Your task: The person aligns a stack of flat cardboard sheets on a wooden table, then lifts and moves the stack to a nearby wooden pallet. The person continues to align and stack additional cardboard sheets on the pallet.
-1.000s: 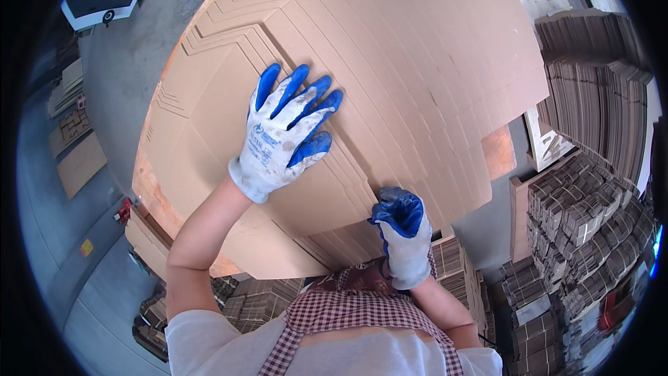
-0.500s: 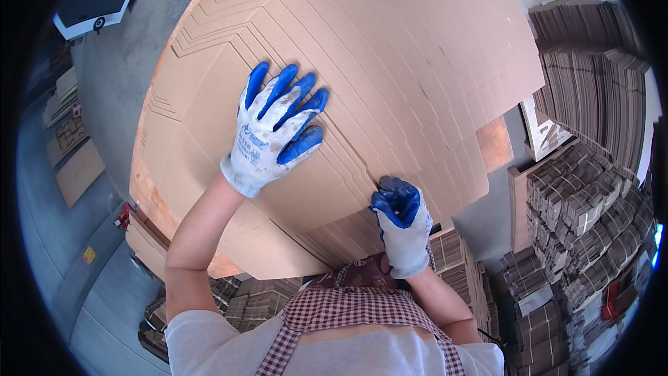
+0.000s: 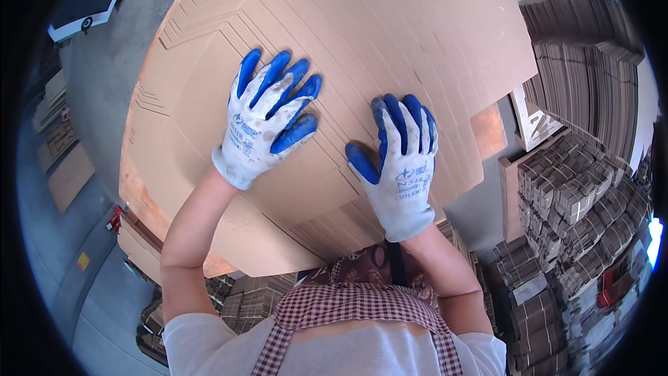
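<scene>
Overlapping brown cardboard sheets (image 3: pixel 334 174) are fanned out in front of me, their cut edges running in stepped diagonal lines. Both hands wear white work gloves with blue coated fingers. My left hand (image 3: pixel 259 122) lies flat on the sheets left of the middle, fingers spread and pointing away from me. To the right, my right hand (image 3: pixel 402 157) is over the sheets too, its thumb stretched out to the left and its fingers extended. Neither hand grips anything. The near edges of the sheets show just left of my right wrist.
A wooden board (image 3: pixel 489 131) shows beneath the sheets at the right. Beyond it stand a tall stack of dark cardboard (image 3: pixel 581 83) and tied cardboard bundles (image 3: pixel 570 188). More bundles (image 3: pixel 257 304) lie below the near edge. Flat cardboard pieces (image 3: pixel 69 174) are at the far left.
My right hand has moved from the near edge of the sheets up and forward over them, its curled fingers now straightened. My left hand stays flat in nearly the same place.
</scene>
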Demonstrator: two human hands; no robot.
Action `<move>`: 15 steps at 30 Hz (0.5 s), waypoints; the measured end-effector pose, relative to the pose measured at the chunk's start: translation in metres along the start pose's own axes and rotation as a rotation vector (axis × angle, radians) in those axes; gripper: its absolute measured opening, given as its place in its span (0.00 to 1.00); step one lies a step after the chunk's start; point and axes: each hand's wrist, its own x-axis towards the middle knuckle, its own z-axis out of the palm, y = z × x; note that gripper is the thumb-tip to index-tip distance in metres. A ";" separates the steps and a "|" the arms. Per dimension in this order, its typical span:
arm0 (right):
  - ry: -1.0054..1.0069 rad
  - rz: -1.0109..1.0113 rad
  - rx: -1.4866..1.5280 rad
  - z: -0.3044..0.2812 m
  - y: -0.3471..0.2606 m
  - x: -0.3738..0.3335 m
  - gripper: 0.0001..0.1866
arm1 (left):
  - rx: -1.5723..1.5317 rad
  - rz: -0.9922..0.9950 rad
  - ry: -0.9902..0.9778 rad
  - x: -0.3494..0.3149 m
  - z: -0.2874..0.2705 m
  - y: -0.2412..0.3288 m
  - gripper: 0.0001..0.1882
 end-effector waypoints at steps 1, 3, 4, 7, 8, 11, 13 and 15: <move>0.010 -0.006 -0.016 0.002 0.001 0.001 0.36 | -0.004 0.000 0.004 0.000 0.000 0.000 0.27; -0.003 -0.004 -0.027 0.003 0.003 0.004 0.35 | -0.010 0.003 0.016 0.001 -0.001 0.000 0.26; -0.013 0.001 -0.031 0.001 0.003 0.004 0.35 | -0.013 0.004 0.023 0.001 -0.001 0.001 0.26; -0.031 0.010 -0.032 -0.002 0.001 0.009 0.35 | -0.053 0.144 -0.010 -0.006 -0.004 0.006 0.24; -0.037 0.013 -0.030 -0.003 0.000 0.010 0.35 | -0.047 0.200 -0.050 -0.012 -0.003 0.014 0.22; -0.044 0.004 -0.028 -0.001 0.001 0.009 0.35 | -0.169 0.193 -0.145 -0.019 0.007 0.042 0.18; -0.029 -0.005 -0.046 0.001 0.004 0.008 0.36 | -0.158 0.182 -0.112 -0.021 0.014 0.048 0.15; -0.032 -0.009 -0.054 0.002 0.004 0.007 0.37 | -0.134 0.187 -0.098 -0.019 0.013 0.050 0.16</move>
